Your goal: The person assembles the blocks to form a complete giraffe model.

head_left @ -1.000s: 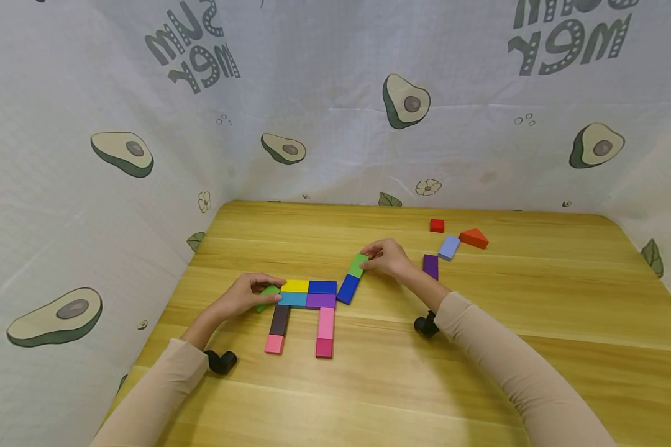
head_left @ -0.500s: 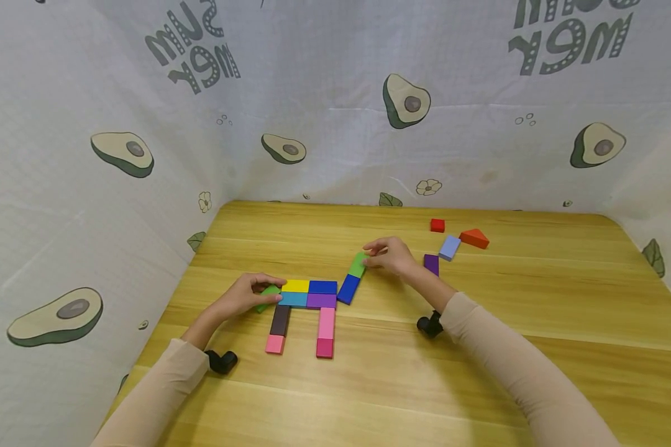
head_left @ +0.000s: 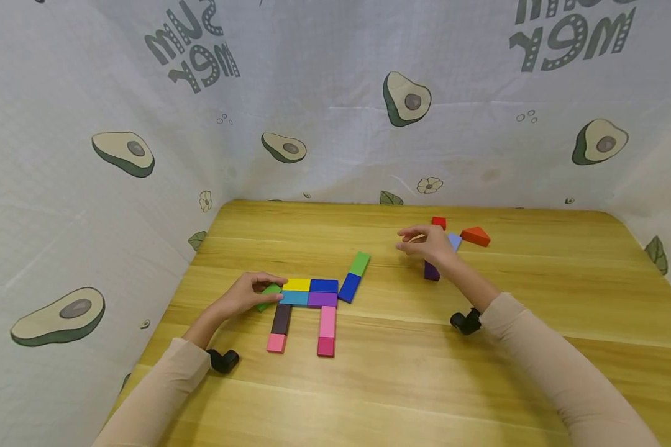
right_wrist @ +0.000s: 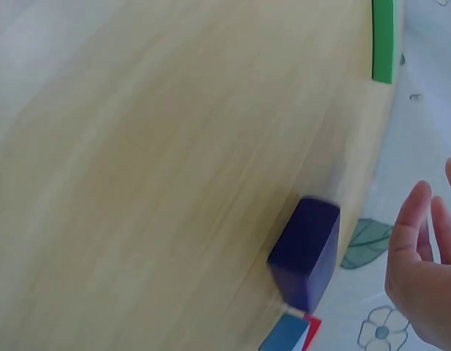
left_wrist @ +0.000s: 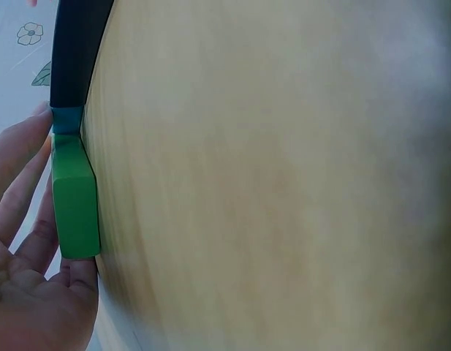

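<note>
My left hand (head_left: 248,293) curls around a green block (head_left: 269,297) at the left end of a flat block figure. Its thumb and a fingertip reach the ends of the light blue block (head_left: 294,298) and the yellow block (head_left: 296,285). In the left wrist view the green block (left_wrist: 77,208) lies within the curve of the fingers. My right hand (head_left: 429,244) holds nothing, its fingers loosely bent. It hovers over the purple block (head_left: 432,271) and partly hides the pale blue block (head_left: 455,241). In the right wrist view it is apart from the purple block (right_wrist: 307,248).
The figure also has a blue block (head_left: 324,285), a violet block (head_left: 322,300), dark (head_left: 281,319) and pink (head_left: 327,321) legs, and a slanted blue and light green pair (head_left: 360,264). A red block (head_left: 438,221) and an orange triangle (head_left: 476,236) lie behind the right hand.
My right hand has let go of the light green block at the top of the slanted pair and moved right, over the purple block. The left hand stays in place.
</note>
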`<action>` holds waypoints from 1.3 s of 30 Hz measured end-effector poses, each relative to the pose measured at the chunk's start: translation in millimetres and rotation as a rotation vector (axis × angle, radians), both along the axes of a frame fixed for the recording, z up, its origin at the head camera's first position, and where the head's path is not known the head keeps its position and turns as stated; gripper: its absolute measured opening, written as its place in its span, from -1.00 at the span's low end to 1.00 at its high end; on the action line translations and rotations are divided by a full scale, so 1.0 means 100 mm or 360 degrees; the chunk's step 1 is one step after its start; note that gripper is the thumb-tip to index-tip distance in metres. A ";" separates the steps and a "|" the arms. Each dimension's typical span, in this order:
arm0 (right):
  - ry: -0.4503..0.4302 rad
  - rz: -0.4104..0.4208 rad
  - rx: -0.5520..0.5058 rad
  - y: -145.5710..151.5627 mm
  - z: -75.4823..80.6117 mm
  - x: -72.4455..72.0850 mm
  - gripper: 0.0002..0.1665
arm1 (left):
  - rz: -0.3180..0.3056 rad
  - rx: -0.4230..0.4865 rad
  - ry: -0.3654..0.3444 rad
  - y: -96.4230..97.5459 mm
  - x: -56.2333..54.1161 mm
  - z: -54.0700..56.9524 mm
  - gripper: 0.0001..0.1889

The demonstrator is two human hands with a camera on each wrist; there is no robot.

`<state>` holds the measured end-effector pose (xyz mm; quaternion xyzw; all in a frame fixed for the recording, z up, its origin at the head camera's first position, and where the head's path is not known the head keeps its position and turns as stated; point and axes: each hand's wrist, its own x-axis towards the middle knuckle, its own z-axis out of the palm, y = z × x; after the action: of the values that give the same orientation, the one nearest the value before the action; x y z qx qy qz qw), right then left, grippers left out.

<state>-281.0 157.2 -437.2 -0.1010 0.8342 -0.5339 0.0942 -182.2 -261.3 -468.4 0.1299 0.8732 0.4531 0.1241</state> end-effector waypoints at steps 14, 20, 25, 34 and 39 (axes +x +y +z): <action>0.0054 -0.0169 0.0211 0.40 -0.02 0.12 -0.52 | -0.0014 0.0026 0.0003 -0.02 -0.01 -0.01 -0.58; 0.0051 -0.0199 0.0310 0.48 -0.07 0.16 -0.48 | -0.0020 0.0060 -0.0001 -0.02 -0.01 -0.03 -0.58; 0.0052 -0.0198 0.0359 0.51 -0.10 0.19 -0.46 | -0.0015 0.0054 -0.0008 0.01 0.00 0.00 -0.59; 0.0003 -0.0183 0.0345 0.53 -0.16 0.18 -0.47 | -0.0054 0.0052 0.0017 0.13 0.14 0.31 -0.62; 0.0003 -0.0170 0.0353 0.55 -0.18 0.18 -0.46 | -0.0046 0.0074 0.0000 0.14 0.15 0.32 -0.61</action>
<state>-263.1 211.8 -455.5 -0.0460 0.8925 -0.4424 0.0755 -167.7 -247.7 -436.6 0.1452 0.8605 0.4714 0.1275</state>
